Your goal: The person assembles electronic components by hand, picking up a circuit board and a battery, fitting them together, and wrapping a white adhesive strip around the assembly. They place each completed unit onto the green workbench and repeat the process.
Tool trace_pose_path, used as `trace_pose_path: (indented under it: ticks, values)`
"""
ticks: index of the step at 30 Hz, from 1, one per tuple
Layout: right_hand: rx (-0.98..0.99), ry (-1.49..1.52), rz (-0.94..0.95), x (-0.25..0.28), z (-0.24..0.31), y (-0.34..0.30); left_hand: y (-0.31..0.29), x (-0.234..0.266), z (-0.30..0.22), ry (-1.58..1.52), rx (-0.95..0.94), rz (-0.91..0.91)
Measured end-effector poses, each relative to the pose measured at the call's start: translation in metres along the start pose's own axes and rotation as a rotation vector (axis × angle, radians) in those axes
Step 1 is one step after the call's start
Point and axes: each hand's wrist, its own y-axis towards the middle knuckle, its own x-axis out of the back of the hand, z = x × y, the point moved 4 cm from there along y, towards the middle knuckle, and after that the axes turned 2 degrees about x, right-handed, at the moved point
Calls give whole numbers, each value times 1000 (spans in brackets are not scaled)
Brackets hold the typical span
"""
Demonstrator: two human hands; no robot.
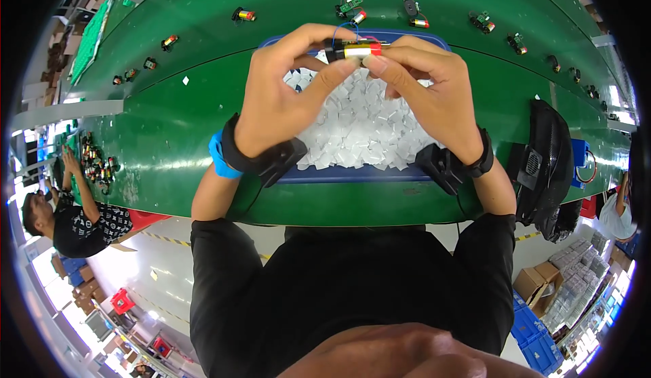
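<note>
Between both hands, above a tray, is a small cylindrical battery [361,50] with a red end, a shiny gold-silver middle and a black part at its left. Thin blue and pinkish wires rise from behind it. My left hand [274,96] grips the black end between thumb and fingers. My right hand [437,90] pinches the red end, its thumb tip close to the left thumb. Underneath lies a heap of small white pieces [359,120] filling the blue tray [352,174]. Fingers hide part of what is held.
Beyond the tray, batteries with green circuit boards [483,22] lie spaced along the green surface. More parts [98,164] cluster at the left near a seated co-worker [81,219]. A black plastic-covered object [546,154] and a blue box [580,163] stand at the right.
</note>
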Motion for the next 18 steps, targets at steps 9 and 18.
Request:
trace_pose_path:
  ticks: [9,18]
  values:
    - [132,-228,-53,22,19,5,52,48,93,21,551,271]
    - [134,-238,-155,50,22,9,100,42,194,861,211,381]
